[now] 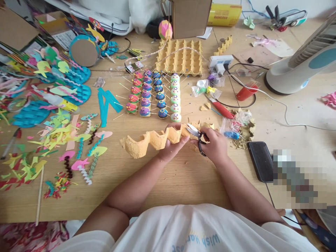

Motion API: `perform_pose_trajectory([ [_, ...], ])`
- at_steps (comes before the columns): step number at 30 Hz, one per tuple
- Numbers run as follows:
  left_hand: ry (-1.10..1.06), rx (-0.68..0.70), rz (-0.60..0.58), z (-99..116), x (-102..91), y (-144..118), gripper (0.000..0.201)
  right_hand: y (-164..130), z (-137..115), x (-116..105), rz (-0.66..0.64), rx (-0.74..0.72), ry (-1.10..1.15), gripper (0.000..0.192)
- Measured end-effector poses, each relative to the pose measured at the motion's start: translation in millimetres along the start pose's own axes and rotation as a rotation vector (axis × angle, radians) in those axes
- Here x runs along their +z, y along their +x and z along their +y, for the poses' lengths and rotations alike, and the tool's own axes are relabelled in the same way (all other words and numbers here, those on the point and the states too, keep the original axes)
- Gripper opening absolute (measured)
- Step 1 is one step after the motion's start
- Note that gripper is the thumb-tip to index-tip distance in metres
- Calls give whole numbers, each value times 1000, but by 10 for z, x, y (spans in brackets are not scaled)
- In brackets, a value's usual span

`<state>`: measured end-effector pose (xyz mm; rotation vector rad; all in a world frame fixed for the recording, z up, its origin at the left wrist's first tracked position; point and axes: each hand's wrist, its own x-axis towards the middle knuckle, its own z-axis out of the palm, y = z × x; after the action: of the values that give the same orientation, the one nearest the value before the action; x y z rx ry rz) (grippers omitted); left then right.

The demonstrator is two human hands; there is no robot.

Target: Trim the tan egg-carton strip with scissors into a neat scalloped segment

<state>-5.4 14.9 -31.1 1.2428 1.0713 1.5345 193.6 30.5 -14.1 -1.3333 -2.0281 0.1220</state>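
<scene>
Centre frame: left hand (172, 145) pinches the right end of a wavy egg-carton strip (151, 139), which runs left from it over the wooden table (183, 178). Right hand (214, 145) is curled around the handles of small scissors (196, 134), blades parted and pointing left at the strip's end. Just above, rows of painted egg-cup figures (154, 98); coloured paper scraps (52, 140) at left, black phone (260, 161) at right.

I count two hands, left (172, 145) and right (214, 145), one pair of scissors (195, 133) at the right fingers, one egg-carton strip (152, 138) under the left fingers, about twenty painted cups (154, 96) beyond the fingertips, one egg tray (180, 57), one phone (261, 161), one fan (301, 66)
</scene>
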Motion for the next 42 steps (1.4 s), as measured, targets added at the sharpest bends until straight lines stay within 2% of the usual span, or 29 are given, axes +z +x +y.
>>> perform_pose_trajectory([
  [4, -39, -32, -3, 15, 13, 10, 42, -1, -5, -2, 11, -23, -29, 49],
  [11, -9, 69, -62, -22, 3, 19, 36, -11, -7, 3, 38, -73, -109, 48],
  [15, 23, 38, -56, -44, 1, 6, 38, -13, -9, 4, 19, -64, -126, 50],
  [22, -41, 38, -40, -18, 18, 6, 37, -3, -14, -8, 25, -81, -124, 51],
  [32, 70, 151, -69, -128, -33, 29, 36, -2, -43, -47, 37, 13, 15, 50],
  [36, 71, 167, -86, -124, -26, 24, 36, 9, -86, -67, -27, -2, 27, 48],
  [42, 130, 187, -66, -85, -24, 25, 38, 7, -57, -31, 34, -49, -52, 46],
])
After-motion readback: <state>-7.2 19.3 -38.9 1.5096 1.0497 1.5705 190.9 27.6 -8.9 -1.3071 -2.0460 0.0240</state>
